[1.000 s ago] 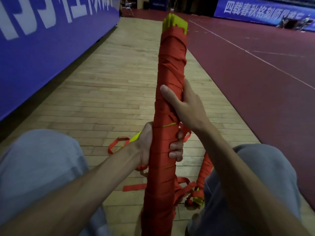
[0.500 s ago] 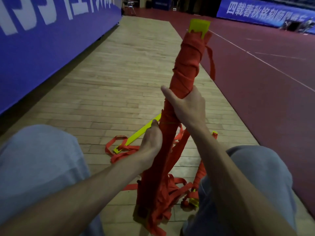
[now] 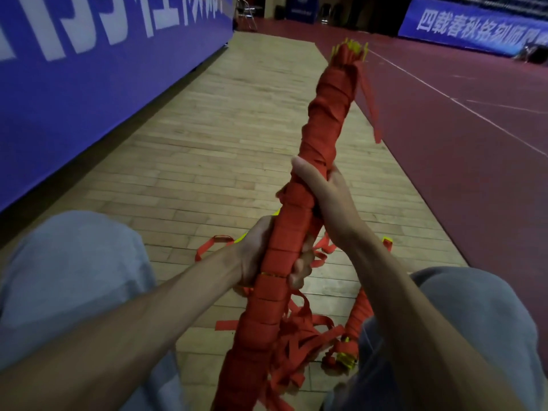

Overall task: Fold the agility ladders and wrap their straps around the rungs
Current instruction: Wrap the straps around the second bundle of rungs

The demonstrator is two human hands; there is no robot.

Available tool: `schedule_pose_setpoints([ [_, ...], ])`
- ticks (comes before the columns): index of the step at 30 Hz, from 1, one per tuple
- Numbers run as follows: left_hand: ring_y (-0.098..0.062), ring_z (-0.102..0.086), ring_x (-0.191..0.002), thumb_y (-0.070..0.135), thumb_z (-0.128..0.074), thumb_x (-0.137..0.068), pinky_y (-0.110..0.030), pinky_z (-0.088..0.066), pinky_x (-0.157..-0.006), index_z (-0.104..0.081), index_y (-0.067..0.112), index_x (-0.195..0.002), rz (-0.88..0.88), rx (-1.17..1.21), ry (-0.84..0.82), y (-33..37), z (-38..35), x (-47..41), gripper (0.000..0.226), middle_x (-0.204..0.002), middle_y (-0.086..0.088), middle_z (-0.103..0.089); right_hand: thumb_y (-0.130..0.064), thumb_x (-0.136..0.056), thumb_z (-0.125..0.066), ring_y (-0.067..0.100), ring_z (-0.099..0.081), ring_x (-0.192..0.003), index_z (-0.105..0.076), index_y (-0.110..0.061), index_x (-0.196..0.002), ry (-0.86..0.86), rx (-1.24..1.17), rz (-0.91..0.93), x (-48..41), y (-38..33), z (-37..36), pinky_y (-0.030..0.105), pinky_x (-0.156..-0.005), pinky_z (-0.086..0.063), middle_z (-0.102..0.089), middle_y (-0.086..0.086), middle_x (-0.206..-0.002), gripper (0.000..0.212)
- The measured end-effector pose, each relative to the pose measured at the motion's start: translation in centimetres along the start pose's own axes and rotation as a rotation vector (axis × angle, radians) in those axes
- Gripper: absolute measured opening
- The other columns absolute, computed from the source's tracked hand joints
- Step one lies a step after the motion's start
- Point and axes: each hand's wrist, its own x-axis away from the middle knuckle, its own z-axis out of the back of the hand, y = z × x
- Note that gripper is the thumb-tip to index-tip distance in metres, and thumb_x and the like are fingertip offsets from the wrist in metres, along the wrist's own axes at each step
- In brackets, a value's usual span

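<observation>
Holding the folded ladder bundle [image 3: 299,221] tilted, top leaning away and to the right, bottom down between the knees near the wooden floor [image 3: 225,120]. Left hand [image 3: 255,256] has its grip closed around the lower middle of the bundle, fingers curled round the far side, so it looks like the anchor that stops the stacked rungs from sliding apart. Right hand [image 3: 323,194] sits just above it, grip closed on the bundle with the thumb laid up along the red wrap, probably pinning the last turn of strap so it doesn't loosen. Yellow rung ends [image 3: 351,47] poke out of the top, so the wrap runs nearly the full length. A loose strap tail [image 3: 369,96] hangs off the upper end on the right, blurred and not tucked. More loose red strap [image 3: 299,348] bunches at the bottom, touching the bundle, so my read is the lower part isn't finished. A second wrapped bundle [image 3: 357,324] lies on the floor by the right knee, with another strap and yellow rung [image 3: 216,241] behind the left hand. Risk: easing either grip lets the turns slacken.
</observation>
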Motion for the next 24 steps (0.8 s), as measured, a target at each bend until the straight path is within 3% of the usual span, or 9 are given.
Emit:
schedule_pose_setpoints([
  [3, -0.023, -0.055, -0.040, 0.044, -0.043, -0.072, -0.021, -0.047, -0.044, -0.062, 0.005, -0.057, 0.049, -0.010, 0.136, 0.3, -0.9, 0.2, 0.046, -0.051, -0.013, -0.056, -0.032, -0.083, -0.076, 0.026, -0.069, -0.065, -0.058, -0.010, -0.093, 0.073, -0.017, 0.000, -0.2, 0.5, 0.3, 0.033, -0.058, -0.055, -0.065, 0.005, -0.071, 0.030],
  [6, -0.025, -0.060, -0.043, 0.042, -0.038, -0.092, -0.025, -0.051, -0.047, -0.066, 0.004, -0.060, 0.051, -0.031, 0.324, 0.0, -1.1, -0.5, 0.057, -0.057, -0.014, -0.062, -0.054, -0.070, -0.080, 0.024, -0.072, -0.072, -0.062, -0.013, -0.096, 0.205, 0.126, -0.004, -0.6, 1.4, 0.2, 0.043, -0.069, -0.061, -0.069, 0.000, -0.078, 0.052],
  [8, -0.027, -0.062, -0.048, 0.035, -0.037, -0.096, -0.029, -0.053, -0.050, -0.066, 0.002, -0.073, 0.006, -0.063, 0.482, -0.2, -1.0, -1.3, 0.050, -0.064, -0.017, -0.065, -0.067, -0.062, -0.078, 0.022, -0.072, -0.077, -0.063, -0.019, -0.094, 0.303, 0.237, -0.036, -0.8, 1.9, 0.2, 0.045, -0.075, -0.060, -0.070, -0.003, -0.081, 0.060],
  [11, -0.029, -0.068, -0.067, 0.036, -0.034, -0.098, -0.033, -0.057, -0.065, -0.070, 0.007, -0.088, -0.040, -0.215, 0.672, -0.9, -1.1, -2.7, 0.048, -0.084, -0.018, -0.073, -0.074, -0.065, -0.071, 0.015, -0.063, -0.082, -0.058, -0.022, -0.097, 0.469, 0.531, -0.119, -0.6, 1.7, 0.7, 0.034, -0.076, -0.049, -0.061, -0.012, -0.081, 0.062],
  [14, -0.030, -0.069, -0.080, 0.040, -0.028, -0.100, -0.039, -0.058, -0.079, -0.070, 0.012, -0.085, -0.075, -0.259, 0.764, -1.3, -1.4, -3.0, 0.053, -0.088, -0.016, -0.073, -0.074, -0.069, -0.068, 0.016, -0.061, -0.085, -0.056, -0.020, -0.103, 0.522, 0.579, -0.127, -0.2, 1.2, 0.6, 0.035, -0.077, -0.048, -0.060, -0.010, -0.085, 0.065],
  [16, -0.032, -0.068, -0.073, 0.035, -0.026, -0.099, -0.042, -0.059, -0.075, -0.067, 0.005, -0.086, -0.115, -0.278, 0.775, -0.9, -1.7, -3.0, 0.052, -0.081, -0.019, -0.071, -0.073, -0.072, -0.066, 0.017, -0.062, -0.083, -0.056, -0.018, -0.104, 0.539, 0.597, -0.065, 0.0, 0.9, 0.2, 0.037, -0.077, -0.051, -0.061, -0.008, -0.085, 0.065],
  [19, -0.029, -0.058, -0.049, 0.027, -0.027, -0.101, -0.029, -0.051, -0.047, -0.062, 0.002, -0.079, -0.192, -0.138, 0.680, 0.2, -2.2, -2.0, 0.048, -0.066, -0.020, -0.061, -0.070, -0.076, -0.066, 0.013, -0.064, -0.078, -0.057, -0.018, -0.106, 0.503, 0.615, 0.095, 0.2, 0.4, 0.0, 0.039, -0.077, -0.055, -0.064, -0.008, -0.082, 0.061],
  [24, -0.027, -0.056, -0.042, 0.041, -0.025, -0.096, -0.024, -0.048, -0.043, -0.063, 0.002, -0.065, -0.129, -0.025, 0.248, 1.8, -1.6, -0.3, 0.063, -0.055, -0.017, -0.058, -0.052, -0.088, -0.064, 0.001, -0.067, -0.081, -0.064, -0.019, -0.115, 0.238, 0.430, 0.313, 0.6, -1.0, 0.2, 0.019, -0.072, -0.052, -0.069, -0.013, -0.086, 0.043],
])
